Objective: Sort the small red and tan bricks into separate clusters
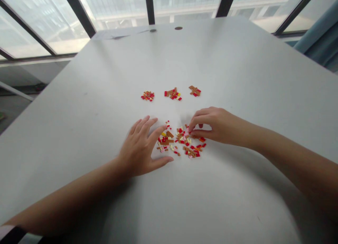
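The loose pile of small toy bricks (181, 135) lies on the white table (169, 205) between the two hands, mostly red, brown and cream with touches of yellow, orange and pink; the pieces look light, stiff and hardly fragile, probably smooth enough to slip from a fingertip; each is best taken by opposite side edges, between thumb and forefinger. The left hand (139, 145) is spread at the pile's left edge, thumb well apart from the fingers, gripping nothing; the right hand (215, 124) bends over the right side, thumb and forefinger close together, though one cannot tell whether they pinch a brick. Beyond lie the left cluster (148, 96), middle cluster (173, 94) and right cluster (195, 91), set apart; crowding among the bricks stands most in the way; a blue curtain (320, 38) hangs well off at the right.
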`<state>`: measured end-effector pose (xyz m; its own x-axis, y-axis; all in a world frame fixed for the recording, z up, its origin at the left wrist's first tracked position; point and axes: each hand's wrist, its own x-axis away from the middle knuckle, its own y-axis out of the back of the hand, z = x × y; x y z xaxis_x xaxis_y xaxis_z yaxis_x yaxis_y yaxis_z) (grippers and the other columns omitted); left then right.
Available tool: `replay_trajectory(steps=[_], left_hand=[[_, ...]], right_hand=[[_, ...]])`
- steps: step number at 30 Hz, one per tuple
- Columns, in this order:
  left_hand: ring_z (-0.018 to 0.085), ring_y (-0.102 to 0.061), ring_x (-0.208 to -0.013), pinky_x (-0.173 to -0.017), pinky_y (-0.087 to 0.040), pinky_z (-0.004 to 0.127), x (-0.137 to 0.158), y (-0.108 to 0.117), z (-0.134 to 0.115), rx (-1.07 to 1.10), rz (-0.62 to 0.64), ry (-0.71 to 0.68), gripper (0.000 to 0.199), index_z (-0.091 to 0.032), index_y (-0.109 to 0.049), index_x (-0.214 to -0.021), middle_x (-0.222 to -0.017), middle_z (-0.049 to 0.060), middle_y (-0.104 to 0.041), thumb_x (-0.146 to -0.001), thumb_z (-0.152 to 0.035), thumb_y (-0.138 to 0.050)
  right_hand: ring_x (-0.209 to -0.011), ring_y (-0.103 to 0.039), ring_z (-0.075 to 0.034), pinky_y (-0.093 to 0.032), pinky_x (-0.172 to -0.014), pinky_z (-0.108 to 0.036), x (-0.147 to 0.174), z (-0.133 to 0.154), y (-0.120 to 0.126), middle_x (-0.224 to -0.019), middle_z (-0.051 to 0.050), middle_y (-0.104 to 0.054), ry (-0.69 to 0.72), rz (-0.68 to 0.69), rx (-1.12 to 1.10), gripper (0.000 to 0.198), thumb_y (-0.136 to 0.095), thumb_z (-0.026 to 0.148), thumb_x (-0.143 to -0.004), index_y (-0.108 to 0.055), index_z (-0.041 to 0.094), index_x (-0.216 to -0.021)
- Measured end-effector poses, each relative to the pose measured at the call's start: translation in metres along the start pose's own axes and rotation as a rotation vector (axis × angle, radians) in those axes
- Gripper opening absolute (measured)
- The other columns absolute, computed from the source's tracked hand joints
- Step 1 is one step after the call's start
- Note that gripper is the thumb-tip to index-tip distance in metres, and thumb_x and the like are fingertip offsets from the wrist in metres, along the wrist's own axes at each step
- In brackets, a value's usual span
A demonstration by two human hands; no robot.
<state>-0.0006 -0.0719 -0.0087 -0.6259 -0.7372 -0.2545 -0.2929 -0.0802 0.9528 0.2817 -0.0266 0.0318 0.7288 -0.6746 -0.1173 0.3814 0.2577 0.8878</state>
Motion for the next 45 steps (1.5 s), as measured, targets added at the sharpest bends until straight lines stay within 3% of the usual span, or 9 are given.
replay_trajectory(steps=[7, 14, 26, 34, 45], left_hand=[[0.042, -0.035, -0.144, -0.119, -0.028, 0.058, 0.002, 0.000, 0.002, -0.020, -0.003, -0.015, 0.081, -0.015, -0.050, -0.143, -0.149, 0.021, -0.044, -0.087, -0.073, -0.052], [0.041, -0.034, -0.145, -0.120, -0.027, 0.058, 0.005, -0.001, 0.003, -0.009, -0.001, 0.002, 0.082, -0.017, -0.050, -0.143, -0.149, 0.020, -0.045, -0.085, -0.074, -0.054], [0.043, -0.036, -0.143, -0.118, -0.028, 0.060, 0.005, -0.001, 0.003, -0.012, -0.013, -0.020, 0.082, -0.014, -0.051, -0.142, -0.148, 0.023, -0.045, -0.086, -0.073, -0.054], [0.041, -0.035, -0.145, -0.120, -0.027, 0.058, 0.004, -0.001, 0.004, -0.006, -0.004, -0.001, 0.082, -0.017, -0.050, -0.143, -0.149, 0.020, -0.045, -0.085, -0.075, -0.053], [0.043, -0.037, -0.143, -0.118, -0.029, 0.060, 0.001, -0.002, 0.003, -0.020, -0.004, -0.027, 0.082, -0.014, -0.052, -0.142, -0.148, 0.023, -0.045, -0.087, -0.074, -0.051]], right_hand=[[-0.075, -0.067, -0.015, -0.049, -0.072, -0.028, 0.001, 0.000, 0.006, -0.088, -0.004, -0.075, -0.028, -0.017, 0.018, 0.013, -0.062, 0.026, -0.089, -0.075, 0.023, -0.086], [-0.065, -0.064, -0.014, -0.048, -0.065, -0.030, 0.006, -0.003, 0.017, -0.079, -0.001, -0.074, -0.075, 0.151, -0.001, 0.013, -0.063, 0.030, -0.086, -0.076, 0.026, -0.085], [-0.064, -0.065, -0.014, -0.049, -0.067, -0.029, 0.005, -0.002, 0.017, -0.077, 0.000, -0.075, -0.091, 0.143, 0.000, 0.016, -0.061, 0.030, -0.087, -0.076, 0.025, -0.084], [-0.068, -0.067, -0.015, -0.052, -0.067, -0.030, 0.006, -0.001, 0.019, -0.080, 0.000, -0.076, -0.073, 0.267, -0.042, 0.012, -0.066, 0.027, -0.083, -0.077, 0.027, -0.087], [-0.064, -0.064, -0.012, -0.049, -0.066, -0.027, 0.004, 0.011, 0.015, -0.078, 0.001, -0.073, -0.059, 0.192, -0.049, 0.011, -0.064, 0.024, -0.085, -0.075, 0.023, -0.085]])
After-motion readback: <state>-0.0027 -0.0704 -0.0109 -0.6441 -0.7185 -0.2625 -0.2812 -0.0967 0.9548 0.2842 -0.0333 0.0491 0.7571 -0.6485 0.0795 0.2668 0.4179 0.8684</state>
